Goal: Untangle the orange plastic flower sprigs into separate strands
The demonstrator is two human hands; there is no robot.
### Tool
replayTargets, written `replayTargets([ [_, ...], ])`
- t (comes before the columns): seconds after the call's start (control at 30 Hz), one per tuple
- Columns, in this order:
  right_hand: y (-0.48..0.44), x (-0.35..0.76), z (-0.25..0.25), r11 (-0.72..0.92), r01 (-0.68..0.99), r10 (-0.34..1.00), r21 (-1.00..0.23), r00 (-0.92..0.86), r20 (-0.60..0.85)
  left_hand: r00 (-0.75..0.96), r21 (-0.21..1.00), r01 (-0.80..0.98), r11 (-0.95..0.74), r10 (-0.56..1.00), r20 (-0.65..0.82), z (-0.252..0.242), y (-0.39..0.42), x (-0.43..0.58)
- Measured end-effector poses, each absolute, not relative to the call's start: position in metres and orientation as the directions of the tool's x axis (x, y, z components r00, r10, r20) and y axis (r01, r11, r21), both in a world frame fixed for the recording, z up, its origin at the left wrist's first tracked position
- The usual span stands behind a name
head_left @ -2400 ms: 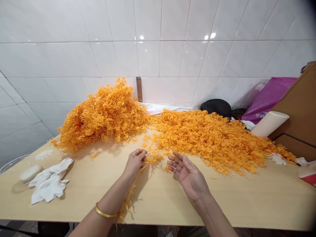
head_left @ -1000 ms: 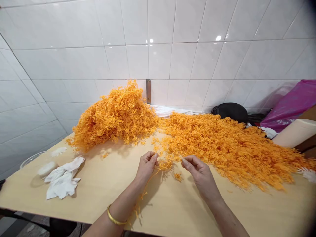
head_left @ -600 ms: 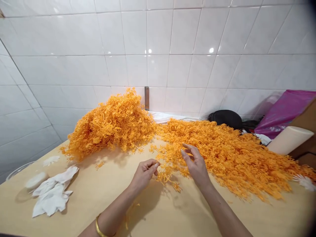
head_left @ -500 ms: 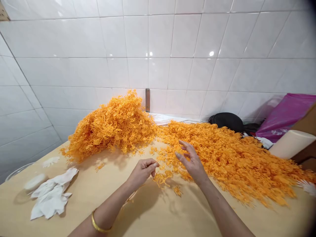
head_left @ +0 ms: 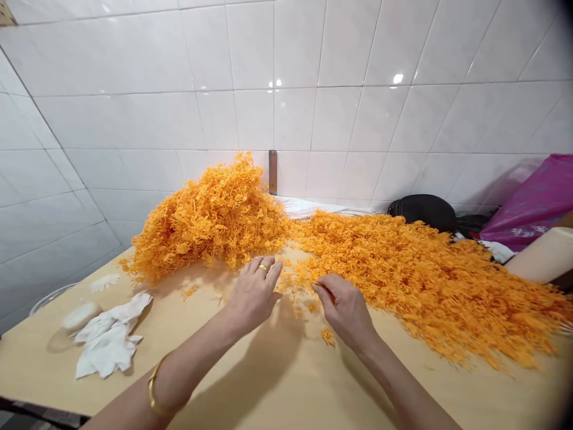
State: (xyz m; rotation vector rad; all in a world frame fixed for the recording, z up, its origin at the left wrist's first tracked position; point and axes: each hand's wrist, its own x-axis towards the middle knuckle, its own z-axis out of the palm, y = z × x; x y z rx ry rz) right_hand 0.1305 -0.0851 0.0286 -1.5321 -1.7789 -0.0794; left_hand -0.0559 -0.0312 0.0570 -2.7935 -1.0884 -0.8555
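My left hand [head_left: 255, 292], with a gold ring and bangle, hovers over the table with its fingers stretched out, and nothing shows in its grip. Across from it, my right hand [head_left: 347, 307] is closed, thumb and forefinger pinching a small orange plastic flower piece mostly hidden by the fingers. Between the hands lie a few loose orange flower pieces [head_left: 295, 280]. One single piece [head_left: 327, 337] rests nearer to me, below the right hand. A tall heap of orange flower sprigs [head_left: 210, 218] stands behind the left hand; a wide, low pile [head_left: 430, 280] spreads to the right.
On the left of the table [head_left: 250, 394] are crumpled white tissue [head_left: 110, 340], a round white object [head_left: 82, 315] and a white flower-shaped piece [head_left: 105, 282]. Along the tiled wall [head_left: 344, 119] sit a black case [head_left: 423, 212], a purple bag [head_left: 532, 203] and a pale roll [head_left: 548, 257].
My left hand has let go of the orange piece, its fingers stretching out. My right hand has moved down and closed to a pinch. The view has shifted slightly.
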Motion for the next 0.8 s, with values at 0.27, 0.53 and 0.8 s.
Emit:
replayTargets([
  [0.27,-0.135,0.11,-0.001,0.291,0.955,0.742,0.064,-0.267,0.615,0.531,0.969,-0.024,0.244,0.824,-0.195,0.016,-0.129,-0.031],
  [0.53,-0.185,0.11,-0.008,0.423,0.793,0.874,-0.438,-0.23,0.429,0.452,0.688,-0.366,0.626,0.766,-0.457,-0.009,-0.128,-0.01],
  [0.8,-0.191,0.145,-0.009,0.141,0.496,0.919,-0.857,0.256,0.299,0.394,0.784,-0.233,0.575,0.793,-0.465,-0.011,-0.127,-0.007],
])
